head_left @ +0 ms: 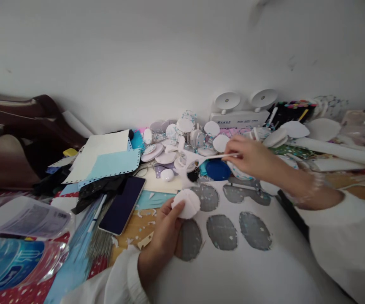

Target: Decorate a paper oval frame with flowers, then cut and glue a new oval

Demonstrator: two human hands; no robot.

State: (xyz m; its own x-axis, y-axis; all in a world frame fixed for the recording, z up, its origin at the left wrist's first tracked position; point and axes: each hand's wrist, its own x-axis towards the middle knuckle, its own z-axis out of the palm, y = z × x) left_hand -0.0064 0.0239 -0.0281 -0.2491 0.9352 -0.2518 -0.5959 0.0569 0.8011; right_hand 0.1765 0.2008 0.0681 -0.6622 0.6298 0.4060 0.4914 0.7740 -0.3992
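Observation:
My left hand (165, 228) pinches a white round disc (187, 203) with a slightly uneven edge between thumb and fingers. My right hand (244, 154) is raised over the pile, its fingertips closed on the end of a thin white strip (218, 156). That strip reaches left toward a branching white scrap piece (190, 158); whether the two are joined is hard to tell. Below both hands lies a large white sheet (220, 274) with several oval cut-outs showing grey beneath. A heap of white discs (185, 125) stands behind.
A phone (123, 205), pale papers (103, 147) and a bundle of thin wires (101, 245) lie left. A plastic bottle (17, 261) is at the near left. A blue round lid (218, 169) sits mid-table. A white two-headed lamp (239, 116) stands against the wall.

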